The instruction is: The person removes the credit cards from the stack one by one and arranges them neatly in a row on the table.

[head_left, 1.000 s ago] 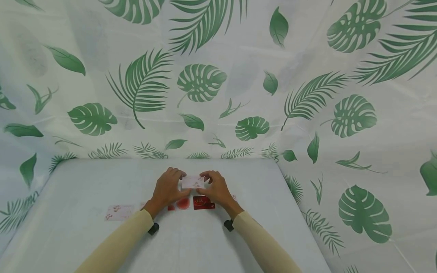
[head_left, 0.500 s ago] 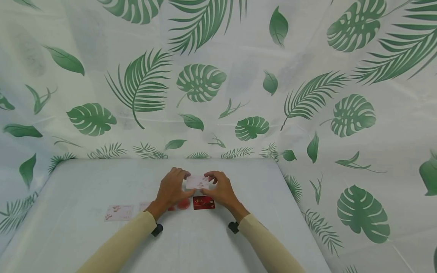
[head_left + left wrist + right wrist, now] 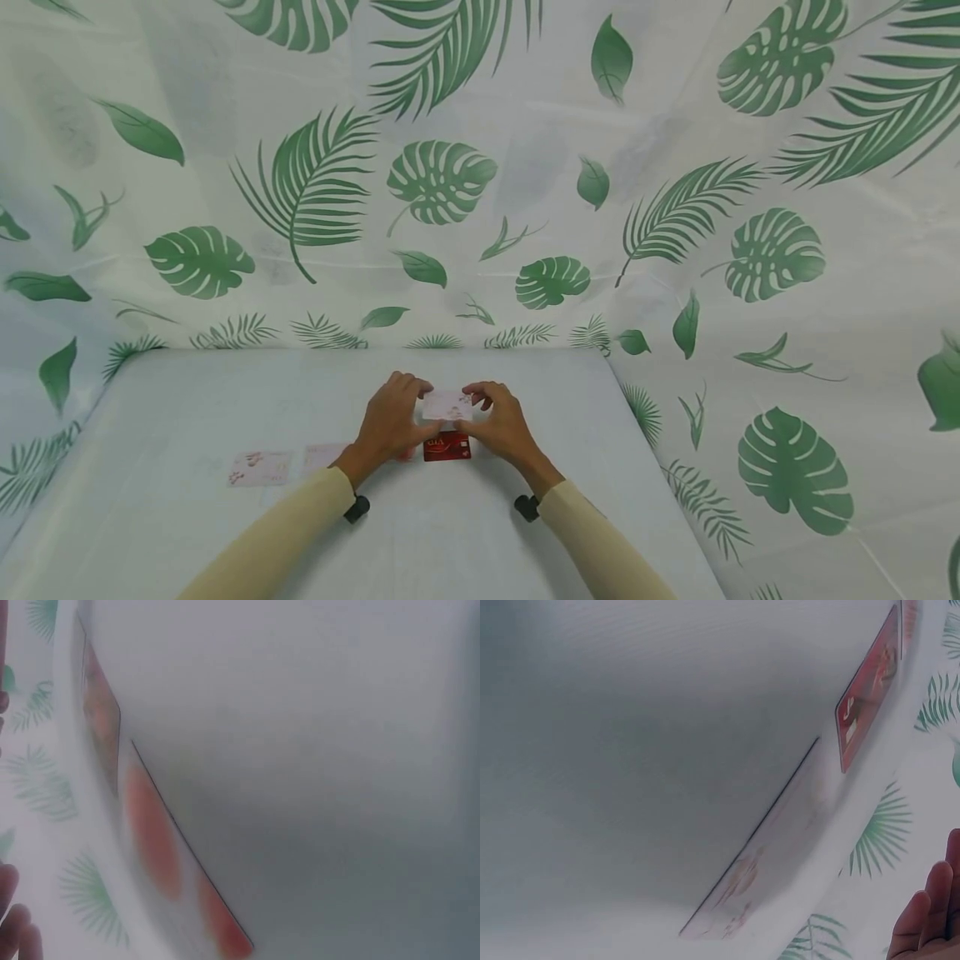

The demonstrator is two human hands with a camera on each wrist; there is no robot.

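In the head view, a pale card (image 3: 447,406) with a pinkish print is held up between both hands above the table. My left hand (image 3: 388,422) pinches its left side with thumb and fingers. On the opposite side my right hand (image 3: 504,423) grips it the same way. Just below lies a red VIP card (image 3: 447,447), its top edge overlapped by the thumbs. The left forearm and hand hide part of the card row. At the wrist views' edges only some left fingers (image 3: 15,930) and right fingers (image 3: 928,919) show.
Flat on the white table (image 3: 420,533) lie a pale pink patterned card (image 3: 258,469) and another pale card (image 3: 322,456). The left wrist view shows a card with red ovals (image 3: 155,840); the right wrist view, a pale card (image 3: 754,866). Leaf-printed sheeting (image 3: 480,108) surrounds the table.
Both hands have shifted to the right together with the held card, and slightly toward me. The second pale card on the left is more exposed; the card with red ovals is now mostly covered.
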